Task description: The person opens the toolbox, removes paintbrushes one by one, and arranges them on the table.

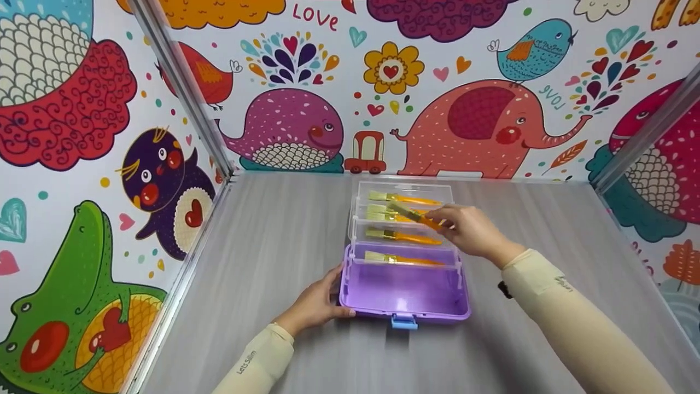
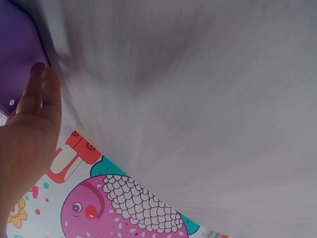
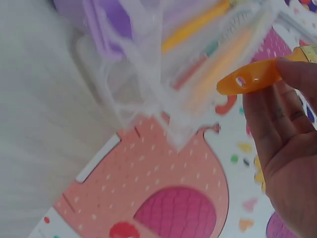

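My right hand (image 1: 469, 230) pinches a paintbrush (image 1: 416, 214) between thumb and fingers, above the clear fold-out trays (image 1: 354, 230). Its pale bristles point to the left; the orange handle (image 3: 252, 77) with a hole in its end shows in the right wrist view. Other orange-handled paintbrushes (image 1: 407, 237) lie one to a tray, bristles leftward. The trays stand tiered behind an opened purple box (image 1: 404, 287). My left hand (image 1: 314, 301) rests against the box's left side, fingers extended along the wall (image 2: 22, 44), the thumb at its front corner.
A light blue latch (image 1: 403, 322) hangs at the front of the box. The box stands on a grey wood-grain table (image 1: 262, 246). Panels printed with cartoon animals (image 1: 470, 137) enclose the back and both sides, with metal posts (image 1: 188, 82) at the corners.
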Available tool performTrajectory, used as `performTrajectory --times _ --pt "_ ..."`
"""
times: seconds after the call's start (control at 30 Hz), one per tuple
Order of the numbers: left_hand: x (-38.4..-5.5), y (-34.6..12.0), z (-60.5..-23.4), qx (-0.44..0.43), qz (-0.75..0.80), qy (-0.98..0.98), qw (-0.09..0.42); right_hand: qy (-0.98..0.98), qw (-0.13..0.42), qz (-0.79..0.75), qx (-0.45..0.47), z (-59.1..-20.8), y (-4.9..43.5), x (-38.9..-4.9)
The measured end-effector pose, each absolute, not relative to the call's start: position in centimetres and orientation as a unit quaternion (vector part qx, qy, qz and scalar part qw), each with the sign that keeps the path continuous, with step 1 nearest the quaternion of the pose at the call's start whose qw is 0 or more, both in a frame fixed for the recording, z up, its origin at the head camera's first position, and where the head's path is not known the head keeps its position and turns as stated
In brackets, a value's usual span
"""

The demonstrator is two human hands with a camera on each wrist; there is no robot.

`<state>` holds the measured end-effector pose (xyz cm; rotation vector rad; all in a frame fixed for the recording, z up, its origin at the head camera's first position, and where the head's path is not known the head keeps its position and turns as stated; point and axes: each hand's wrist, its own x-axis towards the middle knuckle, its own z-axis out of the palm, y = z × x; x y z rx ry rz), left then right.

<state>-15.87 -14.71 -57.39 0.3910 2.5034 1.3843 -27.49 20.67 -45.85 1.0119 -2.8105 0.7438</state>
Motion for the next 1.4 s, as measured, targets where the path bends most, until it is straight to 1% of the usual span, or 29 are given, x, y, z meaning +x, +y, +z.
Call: performTrajectory --times 0.17,0.23,0.33,0.43,0.5,0.7,0.97,1.23,1.4 --pt "-16.0 -14.7 -57.5 0.130 0.478 0.859 0.128 -0.908 0.038 0.299 0.292 -45.2 23.7 -27.7" --pt "-16.0 -14.7 -57.5 0.131 0.483 0.856 0.130 -0.909 0.024 0.327 0.259 -45.1 24.9 -27.6" --pt "-16.0 -14.7 -57.6 0.131 0.492 0.850 0.134 -0.912 -0.017 0.363 0.189 -45.4 26.9 -27.7" --pt "-16.0 -14.7 -57.6 0.131 0.496 0.848 0.135 -0.913 -0.056 0.382 0.130 -46.3 28.8 -27.8" --pt "-16.0 -14.8 -57.6 0.132 0.497 0.847 0.133 -0.916 -0.075 0.379 0.111 -47.2 30.0 -27.9" --pt "-16.0 -14.7 -57.6 0.133 0.492 0.850 0.135 -0.914 -0.103 0.384 0.079 -50.6 32.7 -27.5" --pt "-16.0 -14.7 -57.5 0.134 0.475 0.861 0.127 -0.896 -0.131 0.422 0.040 -54.3 32.5 -27.0" --pt "-16.1 -14.7 -57.7 0.130 0.479 0.859 0.127 -0.892 -0.158 0.424 0.009 -56.1 31.2 -26.6" --pt "-16.0 -14.7 -57.6 0.127 0.471 0.864 0.125 -0.895 -0.174 0.412 -0.007 -56.6 30.8 -26.6"
